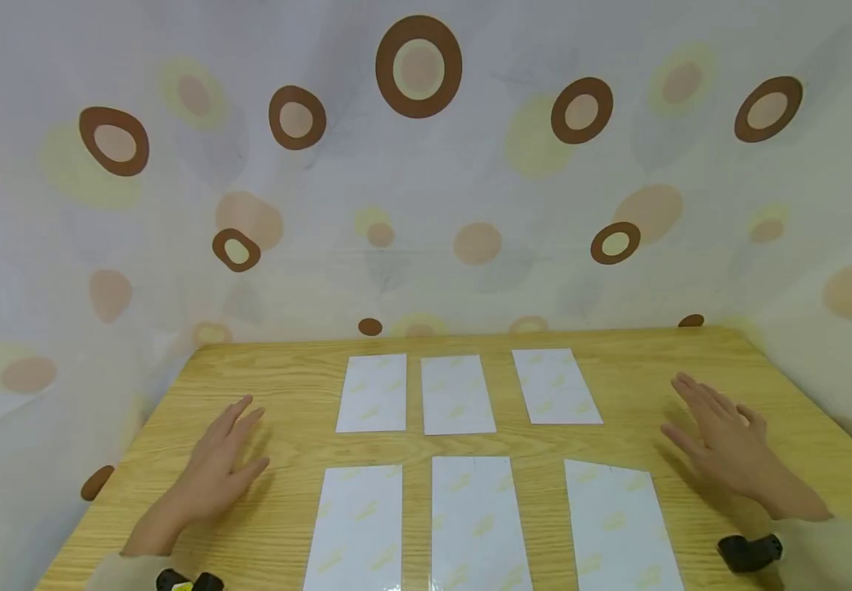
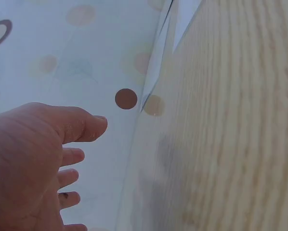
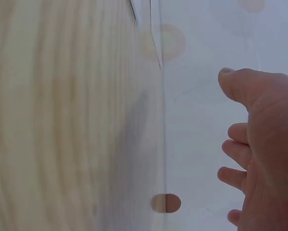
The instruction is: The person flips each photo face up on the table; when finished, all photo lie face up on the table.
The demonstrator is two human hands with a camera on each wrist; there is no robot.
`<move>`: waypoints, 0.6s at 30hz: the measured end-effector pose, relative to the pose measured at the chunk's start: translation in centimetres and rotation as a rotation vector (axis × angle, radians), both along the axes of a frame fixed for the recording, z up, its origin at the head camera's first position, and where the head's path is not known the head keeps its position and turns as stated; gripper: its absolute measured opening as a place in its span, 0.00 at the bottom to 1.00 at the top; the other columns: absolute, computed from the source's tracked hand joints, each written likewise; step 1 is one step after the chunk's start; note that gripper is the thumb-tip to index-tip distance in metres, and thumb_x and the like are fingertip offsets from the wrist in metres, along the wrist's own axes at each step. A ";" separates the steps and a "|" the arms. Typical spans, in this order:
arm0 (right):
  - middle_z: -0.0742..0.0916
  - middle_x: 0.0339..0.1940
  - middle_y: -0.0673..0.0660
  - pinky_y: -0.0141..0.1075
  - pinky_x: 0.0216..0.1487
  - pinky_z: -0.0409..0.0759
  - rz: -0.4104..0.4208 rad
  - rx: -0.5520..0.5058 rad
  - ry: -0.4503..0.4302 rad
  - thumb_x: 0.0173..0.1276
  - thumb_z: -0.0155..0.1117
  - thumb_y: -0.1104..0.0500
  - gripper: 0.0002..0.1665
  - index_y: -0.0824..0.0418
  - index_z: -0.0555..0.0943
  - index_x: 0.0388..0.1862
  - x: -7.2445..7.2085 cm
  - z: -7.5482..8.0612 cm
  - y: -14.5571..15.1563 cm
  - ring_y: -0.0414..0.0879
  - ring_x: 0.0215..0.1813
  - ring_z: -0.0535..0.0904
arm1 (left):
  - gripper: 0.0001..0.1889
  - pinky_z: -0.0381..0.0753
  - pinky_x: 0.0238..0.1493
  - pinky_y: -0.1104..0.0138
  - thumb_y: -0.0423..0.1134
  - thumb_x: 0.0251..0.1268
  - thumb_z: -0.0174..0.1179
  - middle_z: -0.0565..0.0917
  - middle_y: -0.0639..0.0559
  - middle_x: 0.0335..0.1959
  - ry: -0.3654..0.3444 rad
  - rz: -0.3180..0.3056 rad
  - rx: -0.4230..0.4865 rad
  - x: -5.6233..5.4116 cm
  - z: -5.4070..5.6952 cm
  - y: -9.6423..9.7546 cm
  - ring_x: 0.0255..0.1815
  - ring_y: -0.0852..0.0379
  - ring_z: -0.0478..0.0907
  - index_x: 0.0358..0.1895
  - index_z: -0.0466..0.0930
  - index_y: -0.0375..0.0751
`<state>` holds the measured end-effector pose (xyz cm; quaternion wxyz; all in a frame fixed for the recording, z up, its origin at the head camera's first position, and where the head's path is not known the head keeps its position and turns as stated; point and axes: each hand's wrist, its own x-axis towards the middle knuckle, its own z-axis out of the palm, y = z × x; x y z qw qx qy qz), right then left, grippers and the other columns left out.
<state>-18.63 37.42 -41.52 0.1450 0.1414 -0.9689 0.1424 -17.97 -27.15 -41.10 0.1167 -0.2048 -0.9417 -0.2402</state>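
Six white cards (image 1: 459, 395) with faint yellow marks lie flat on the table (image 1: 278, 394). Three are in a row by the far edge, and three are in a row closer to the person. Two hands are well apart, with loose fingers: the left hand (image 1: 210, 469) is near the left edge, and the right hand (image 1: 730, 447) is near the right edge. Two pale sleeves (image 1: 832, 554) show. The table is yellow wood. One spotted sheet (image 1: 426, 189) goes up behind the far edge.

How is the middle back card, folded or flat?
Flat: the middle back card lies on the table with no fold showing.
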 end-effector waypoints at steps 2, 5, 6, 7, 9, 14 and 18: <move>0.66 0.70 0.73 0.72 0.51 0.51 0.017 -0.029 0.006 0.73 0.56 0.50 0.39 0.69 0.57 0.73 -0.3 0.3 -0.4 0.74 0.64 0.61 | 0.31 0.57 0.57 0.32 0.35 0.63 0.62 0.57 0.29 0.71 0.003 -0.028 0.028 -0.4 0.0 0.4 0.69 0.27 0.52 0.66 0.63 0.27; 0.71 0.64 0.75 0.69 0.48 0.55 0.036 -0.029 0.018 0.72 0.57 0.51 0.35 0.71 0.62 0.69 -1.1 0.7 -1.2 0.73 0.60 0.64 | 0.29 0.59 0.59 0.34 0.34 0.65 0.60 0.58 0.29 0.71 -0.013 -0.048 0.057 -1.1 0.1 1.1 0.69 0.29 0.53 0.66 0.63 0.25; 0.71 0.63 0.75 0.67 0.47 0.55 0.045 -0.028 0.016 0.71 0.58 0.52 0.35 0.71 0.63 0.68 -1.4 0.9 -1.6 0.73 0.60 0.64 | 0.28 0.58 0.60 0.34 0.34 0.66 0.59 0.58 0.30 0.71 -0.028 -0.051 0.069 -1.4 0.1 1.3 0.69 0.29 0.53 0.66 0.63 0.25; 0.72 0.63 0.75 0.66 0.47 0.56 0.057 -0.024 0.014 0.71 0.58 0.52 0.34 0.71 0.64 0.67 -1.7 1.1 -2.0 0.73 0.60 0.64 | 0.28 0.58 0.60 0.35 0.34 0.66 0.59 0.59 0.30 0.71 -0.038 -0.054 0.077 -1.6 0.0 1.5 0.70 0.29 0.54 0.65 0.63 0.25; 0.72 0.63 0.73 0.65 0.47 0.57 0.076 -0.015 0.000 0.71 0.58 0.52 0.33 0.70 0.64 0.67 -2.3 1.5 -2.9 0.71 0.61 0.65 | 0.27 0.59 0.61 0.35 0.34 0.67 0.58 0.60 0.30 0.70 -0.061 -0.063 0.091 -2.0 0.0 2.0 0.70 0.29 0.54 0.65 0.63 0.24; 0.71 0.65 0.71 0.64 0.49 0.57 0.132 -0.038 -0.073 0.71 0.58 0.54 0.32 0.68 0.64 0.67 -3.9 2.2 -5.9 0.69 0.63 0.63 | 0.27 0.59 0.64 0.37 0.35 0.69 0.56 0.60 0.31 0.71 -0.129 -0.098 0.110 -3.0 -0.3 3.2 0.70 0.30 0.55 0.66 0.63 0.25; 0.69 0.67 0.70 0.66 0.53 0.55 0.173 -0.092 -0.156 0.72 0.57 0.54 0.32 0.68 0.63 0.68 -4.9 2.4 -8.9 0.68 0.67 0.60 | 0.25 0.59 0.65 0.38 0.34 0.69 0.57 0.62 0.31 0.70 -0.151 -0.128 0.124 -3.8 -0.7 4.1 0.70 0.31 0.56 0.65 0.64 0.27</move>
